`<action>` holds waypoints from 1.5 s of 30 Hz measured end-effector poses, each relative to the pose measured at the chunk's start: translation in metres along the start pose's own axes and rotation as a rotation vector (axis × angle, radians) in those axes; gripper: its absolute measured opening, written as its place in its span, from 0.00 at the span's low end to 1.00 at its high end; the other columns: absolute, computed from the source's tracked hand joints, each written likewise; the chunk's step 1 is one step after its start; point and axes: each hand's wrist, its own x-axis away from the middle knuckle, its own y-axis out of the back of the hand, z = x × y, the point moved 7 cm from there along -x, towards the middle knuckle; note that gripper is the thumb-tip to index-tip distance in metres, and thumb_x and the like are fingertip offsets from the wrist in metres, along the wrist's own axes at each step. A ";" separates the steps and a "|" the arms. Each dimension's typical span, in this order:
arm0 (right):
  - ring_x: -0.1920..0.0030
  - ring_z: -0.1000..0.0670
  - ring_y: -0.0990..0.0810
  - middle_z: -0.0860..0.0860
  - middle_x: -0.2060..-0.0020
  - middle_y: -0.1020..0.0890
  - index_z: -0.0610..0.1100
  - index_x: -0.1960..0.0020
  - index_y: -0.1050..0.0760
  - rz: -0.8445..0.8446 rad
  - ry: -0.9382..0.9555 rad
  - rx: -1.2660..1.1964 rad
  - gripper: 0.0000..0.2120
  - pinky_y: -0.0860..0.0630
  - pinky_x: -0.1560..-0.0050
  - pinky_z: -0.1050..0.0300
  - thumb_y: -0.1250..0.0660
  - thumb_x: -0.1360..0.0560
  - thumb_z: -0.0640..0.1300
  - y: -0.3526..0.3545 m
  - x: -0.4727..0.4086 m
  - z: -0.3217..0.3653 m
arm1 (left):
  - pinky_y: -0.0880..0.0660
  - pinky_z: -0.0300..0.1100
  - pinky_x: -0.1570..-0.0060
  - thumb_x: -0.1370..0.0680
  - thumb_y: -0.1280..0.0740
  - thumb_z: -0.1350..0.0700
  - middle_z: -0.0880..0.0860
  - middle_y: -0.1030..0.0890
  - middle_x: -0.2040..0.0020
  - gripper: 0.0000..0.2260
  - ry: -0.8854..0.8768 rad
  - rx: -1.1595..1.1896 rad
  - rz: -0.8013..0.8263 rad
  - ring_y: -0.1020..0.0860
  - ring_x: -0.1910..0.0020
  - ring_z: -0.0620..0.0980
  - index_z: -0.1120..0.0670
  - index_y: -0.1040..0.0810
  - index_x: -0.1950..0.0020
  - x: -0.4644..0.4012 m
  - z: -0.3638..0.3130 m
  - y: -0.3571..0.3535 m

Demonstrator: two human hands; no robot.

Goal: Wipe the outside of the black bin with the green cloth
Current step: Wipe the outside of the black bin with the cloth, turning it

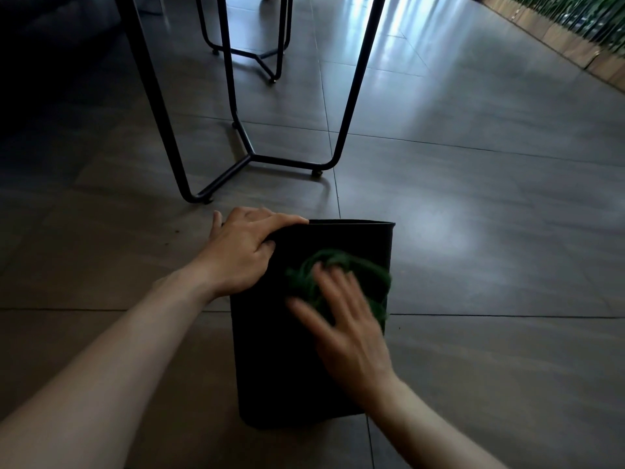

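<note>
The black bin lies on its side on the tiled floor, its open rim pointing away from me. My left hand grips the bin's upper left edge near the rim. My right hand is blurred, fingers spread, pressing the crumpled green cloth flat against the bin's upward-facing side, near the right edge. Part of the cloth is hidden under my fingers.
A black metal table frame with small feet stands on the floor just beyond the bin, and a second frame stands farther back. A wooden ledge with green strips runs along the far right. Grey floor tiles surround the bin.
</note>
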 end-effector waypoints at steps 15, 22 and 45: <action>0.50 0.43 0.20 0.50 0.46 0.25 0.54 0.36 0.20 0.365 -0.438 -0.247 0.23 0.19 0.50 0.47 0.30 0.32 0.52 0.070 -0.039 -0.053 | 0.53 0.74 0.25 0.19 0.40 0.61 0.36 0.24 0.43 0.25 0.006 -0.023 -0.024 0.32 0.29 0.46 0.33 0.28 0.30 0.004 -0.012 0.004; 0.57 0.58 0.22 0.54 0.53 0.21 0.52 0.46 0.26 -0.069 -0.681 -0.340 0.19 0.28 0.59 0.71 0.22 0.31 0.41 0.100 -0.053 -0.085 | 0.53 0.73 0.25 0.18 0.39 0.61 0.36 0.23 0.38 0.25 -0.003 -0.005 -0.028 0.32 0.29 0.44 0.32 0.28 0.31 0.008 -0.013 0.006; 0.32 0.33 0.27 0.40 0.29 0.26 0.49 0.34 0.21 -0.085 -0.109 0.162 0.19 0.24 0.35 0.38 0.29 0.23 0.38 0.059 0.011 -0.035 | 0.56 0.73 0.24 0.19 0.38 0.62 0.37 0.23 0.36 0.25 -0.052 -0.002 -0.023 0.32 0.28 0.43 0.32 0.26 0.33 0.011 -0.030 0.003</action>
